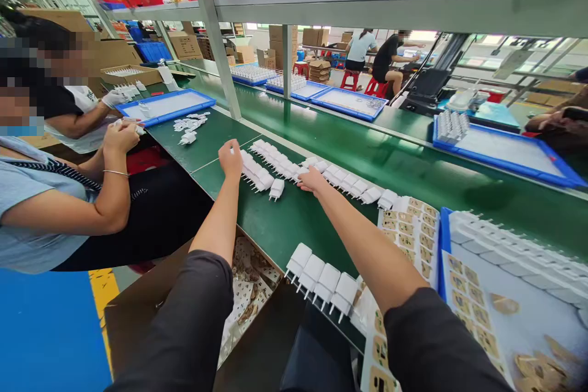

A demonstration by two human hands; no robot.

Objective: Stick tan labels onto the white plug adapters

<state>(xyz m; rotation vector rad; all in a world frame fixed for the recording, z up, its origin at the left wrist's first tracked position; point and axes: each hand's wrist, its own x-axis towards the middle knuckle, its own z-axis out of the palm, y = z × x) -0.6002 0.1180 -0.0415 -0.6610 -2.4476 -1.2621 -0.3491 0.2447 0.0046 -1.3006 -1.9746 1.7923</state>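
My left hand (230, 158) is closed at the left end of a short row of white charger plugs (257, 173); what its fingers hold, if anything, is hidden. My right hand (312, 180) reaches into the longer back row, its fingers closed on a white charger plug among the others there. One single charger plug (276, 189) lies between the hands, its pins toward me. Nearer my body, several more charger plugs (320, 275) stand side by side at the table edge, pins pointing at me.
Sticker sheets (407, 229) lie to the right, beside a blue-rimmed tray (444, 239) of plugs. Below the edge is a carton (248, 294) of scrap sheets. Two co-workers sit at left near another blue tray (169, 107). A metal shelf (390, 9) crosses overhead, with an upright post (214, 37).
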